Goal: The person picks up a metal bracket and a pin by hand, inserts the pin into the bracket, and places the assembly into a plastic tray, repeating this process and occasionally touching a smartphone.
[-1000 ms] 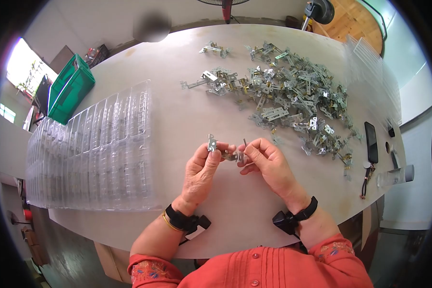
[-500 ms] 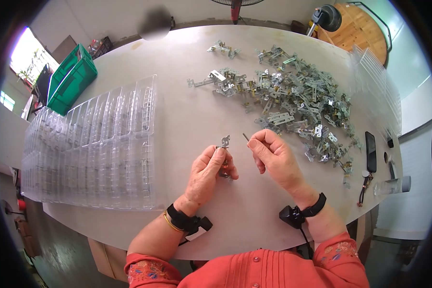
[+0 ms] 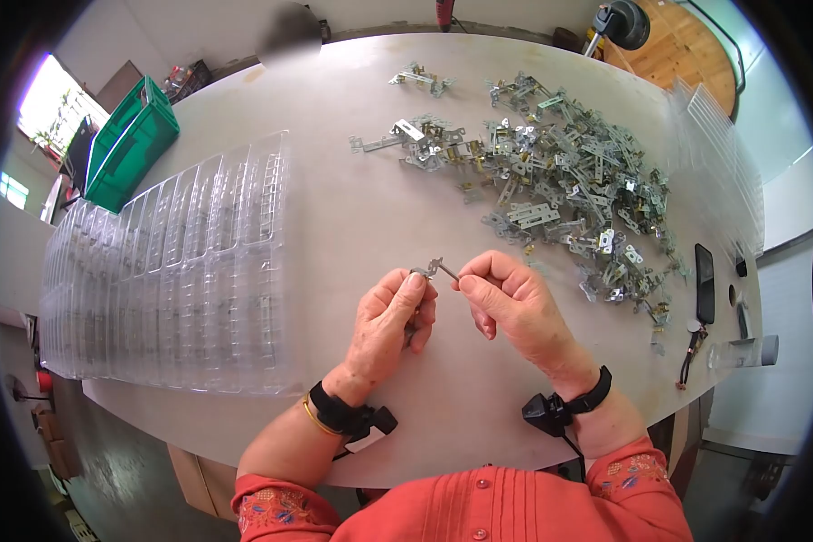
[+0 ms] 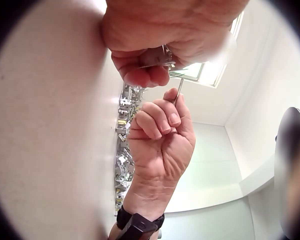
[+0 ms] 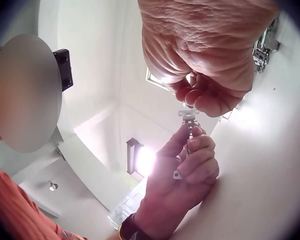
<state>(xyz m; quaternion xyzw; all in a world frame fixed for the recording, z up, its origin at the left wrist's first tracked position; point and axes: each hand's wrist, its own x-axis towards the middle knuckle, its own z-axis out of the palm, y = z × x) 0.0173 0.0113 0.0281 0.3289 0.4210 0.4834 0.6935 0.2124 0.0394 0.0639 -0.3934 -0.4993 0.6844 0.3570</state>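
Observation:
In the head view my left hand [image 3: 379, 330] grips a small metal bracket [image 3: 434, 266] between thumb and fingers, its stamped end poking up past the thumb tip. Part of the bracket is hidden inside the fingers; the right wrist view shows its pale flat end [image 5: 188, 115] and a narrow body between the fingertips. My right hand [image 3: 515, 303] pinches a thin metal rod [image 3: 448, 273] between thumb and forefinger. The rod slants up and left, its tip right at the bracket's exposed end. Both hands are held above the table.
A large heap of metal brackets [image 3: 569, 172] lies at the back right of the table [image 3: 352, 235]. Clear plastic trays [image 3: 172, 280] stand stacked at left, beside a green crate [image 3: 134, 144]. More clear trays [image 3: 718, 163], a phone [image 3: 704, 283] and a clear bottle [image 3: 742, 352] lie at right.
The right hand drew away from the left with the rod, then came back to the bracket's end. Meanwhile the left hand turned the bracket.

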